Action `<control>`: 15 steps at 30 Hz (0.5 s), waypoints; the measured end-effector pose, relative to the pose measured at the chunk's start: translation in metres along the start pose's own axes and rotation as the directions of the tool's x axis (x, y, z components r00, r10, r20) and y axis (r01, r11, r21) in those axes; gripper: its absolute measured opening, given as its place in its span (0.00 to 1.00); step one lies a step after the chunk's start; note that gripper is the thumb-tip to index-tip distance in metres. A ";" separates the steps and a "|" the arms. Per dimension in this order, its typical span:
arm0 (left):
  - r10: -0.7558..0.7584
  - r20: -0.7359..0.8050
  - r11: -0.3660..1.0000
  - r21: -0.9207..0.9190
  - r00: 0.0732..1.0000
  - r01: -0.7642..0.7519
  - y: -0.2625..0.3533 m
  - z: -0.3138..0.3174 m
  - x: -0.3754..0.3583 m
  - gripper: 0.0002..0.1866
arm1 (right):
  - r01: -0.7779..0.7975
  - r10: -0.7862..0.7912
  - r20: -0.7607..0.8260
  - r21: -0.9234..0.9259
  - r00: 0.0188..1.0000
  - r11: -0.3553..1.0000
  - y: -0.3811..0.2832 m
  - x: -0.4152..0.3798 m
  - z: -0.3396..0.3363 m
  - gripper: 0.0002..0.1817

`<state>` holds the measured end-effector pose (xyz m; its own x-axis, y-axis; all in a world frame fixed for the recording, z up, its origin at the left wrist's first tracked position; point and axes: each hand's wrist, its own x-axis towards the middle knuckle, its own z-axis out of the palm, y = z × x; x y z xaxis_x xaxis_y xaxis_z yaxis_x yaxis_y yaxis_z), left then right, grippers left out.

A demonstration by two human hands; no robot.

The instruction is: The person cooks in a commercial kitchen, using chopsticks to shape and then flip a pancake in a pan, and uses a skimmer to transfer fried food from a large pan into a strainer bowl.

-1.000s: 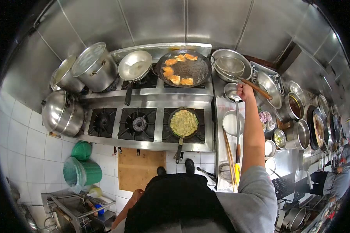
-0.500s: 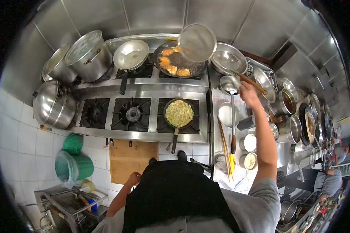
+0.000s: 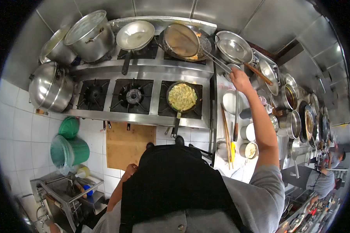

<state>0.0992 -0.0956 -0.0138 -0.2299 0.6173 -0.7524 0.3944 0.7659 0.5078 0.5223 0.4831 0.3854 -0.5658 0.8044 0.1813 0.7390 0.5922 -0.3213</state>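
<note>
My right hand (image 3: 241,80) is closed round the long metal handle of a round mesh strainer (image 3: 181,40). The strainer's mesh lies over the wok (image 3: 207,38) on the back burner and hides most of its inside. Bits of orange-brown fried food (image 3: 193,58) show past the strainer's rim. My left hand (image 3: 130,169) hangs low beside the black apron, away from the stove. Its fingers are too small and partly hidden to read. On the front right burner, a green-flecked omelette (image 3: 182,97) fills a small frying pan (image 3: 177,122).
An upturned-handle pan (image 3: 135,35) and tall pots (image 3: 91,35) stand along the back left. Steel bowls (image 3: 234,46), a ladle (image 3: 236,132) and chopsticks (image 3: 226,136) lie to the right. A green bucket (image 3: 79,150) is on the floor at left. Another person (image 3: 322,182) stands far right.
The strainer has moved left and down from beside the wok's right edge to over its middle, covering the food. My view has shifted slightly; the omelette pan stays on its burner.
</note>
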 end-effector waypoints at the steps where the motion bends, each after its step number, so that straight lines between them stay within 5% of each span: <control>1: -0.062 0.010 0.997 0.050 0.998 0.061 0.000 -0.003 -0.002 0.14 | 0.014 -0.015 -0.040 -0.018 0.999 1.000 0.004 0.000 0.001 0.11; 3: -0.188 0.022 0.982 0.030 0.982 0.188 -0.006 -0.004 -0.003 0.15 | 0.029 -0.032 -0.079 -0.039 0.996 0.999 0.010 0.002 0.000 0.11; 5: 0.098 0.124 0.992 -0.090 0.987 -0.087 -0.035 -0.001 0.004 0.15 | -0.030 0.020 -0.167 -0.054 0.986 0.998 0.015 0.003 -0.005 0.10; 9: 0.056 -0.068 0.996 -0.064 0.996 -0.061 -0.016 -0.002 0.003 0.14 | -0.028 -0.005 -0.260 -0.123 0.966 0.992 0.028 0.012 -0.018 0.10; 11: 0.208 -0.106 0.971 0.141 0.972 -0.192 0.052 -0.026 -0.034 0.13 | -0.069 0.025 -0.245 -0.172 0.969 0.983 0.034 0.022 -0.020 0.11; 15: 0.027 -0.104 0.999 -0.030 0.994 -0.031 0.080 -0.028 -0.041 0.13 | -0.117 0.036 -0.304 -0.252 0.952 0.961 0.053 0.042 -0.008 0.10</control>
<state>0.1152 -0.0546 0.0696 -0.3104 0.6534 -0.6904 0.3742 0.7517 0.5431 0.5407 0.5486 0.3831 -0.4007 0.8015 0.4438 0.8681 0.4870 -0.0958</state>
